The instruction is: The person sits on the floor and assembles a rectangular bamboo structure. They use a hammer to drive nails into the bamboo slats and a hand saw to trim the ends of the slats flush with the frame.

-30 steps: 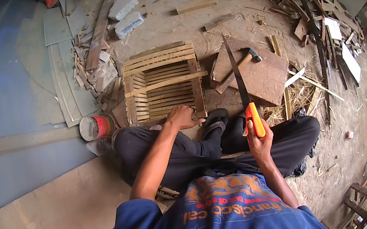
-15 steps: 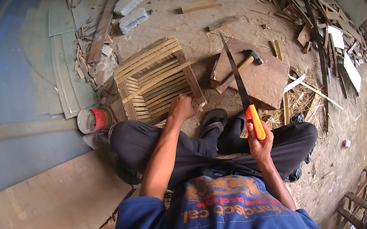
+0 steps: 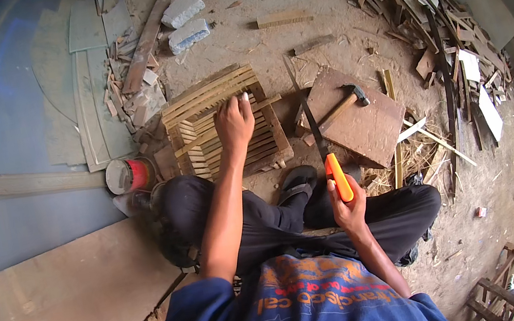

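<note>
A slatted wooden crate [image 3: 275,126] lies on the dirt floor in front of my legs, its slatted inside facing up. A loose thin slat [image 3: 267,102] lies slantwise across its top. My left hand [image 3: 234,122] is over the crate's far half, covering part of that slat. Its fingers are curled and closed near the far slats; what they grip is hidden. My right hand [image 3: 350,206] is wrapped round the orange handle of a handsaw [image 3: 308,110]. The saw's long dark blade points up and away, between the crate and a brown board [image 3: 369,130].
A hammer [image 3: 345,107] rests on the board. Left of the crate is a red-and-white bucket [image 3: 129,175]. Concrete blocks [image 3: 188,35] and a short plank [image 3: 284,18] lie farther off. Scrap wood [image 3: 467,48] is heaped at the right; straw [image 3: 423,145] lies by the board.
My left hand has moved from the crate's near right corner up and away over its far slats. The saw in my right hand has shifted slightly left, its blade nearer the crate.
</note>
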The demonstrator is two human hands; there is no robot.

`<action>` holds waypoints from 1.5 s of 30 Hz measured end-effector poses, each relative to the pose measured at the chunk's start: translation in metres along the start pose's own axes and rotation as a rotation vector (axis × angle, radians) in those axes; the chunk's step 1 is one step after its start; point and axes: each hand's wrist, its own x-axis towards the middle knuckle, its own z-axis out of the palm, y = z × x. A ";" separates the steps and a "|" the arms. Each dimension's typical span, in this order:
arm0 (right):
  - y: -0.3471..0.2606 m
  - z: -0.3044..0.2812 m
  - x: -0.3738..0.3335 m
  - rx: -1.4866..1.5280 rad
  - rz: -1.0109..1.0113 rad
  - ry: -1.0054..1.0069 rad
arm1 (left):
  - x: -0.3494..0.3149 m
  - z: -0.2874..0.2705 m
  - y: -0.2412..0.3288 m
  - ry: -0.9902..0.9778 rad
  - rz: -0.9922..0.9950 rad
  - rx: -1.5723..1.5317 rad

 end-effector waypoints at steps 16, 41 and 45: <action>-0.008 0.033 0.018 -0.064 -0.029 -0.081 | -0.009 0.086 -0.034 -0.088 -0.196 0.248; -0.021 0.045 0.037 -0.057 0.096 -0.229 | 0.037 0.089 -0.001 -0.376 -0.722 0.061; -0.011 0.050 0.040 -0.103 0.038 -0.191 | 0.039 0.088 0.004 -0.364 -0.678 0.031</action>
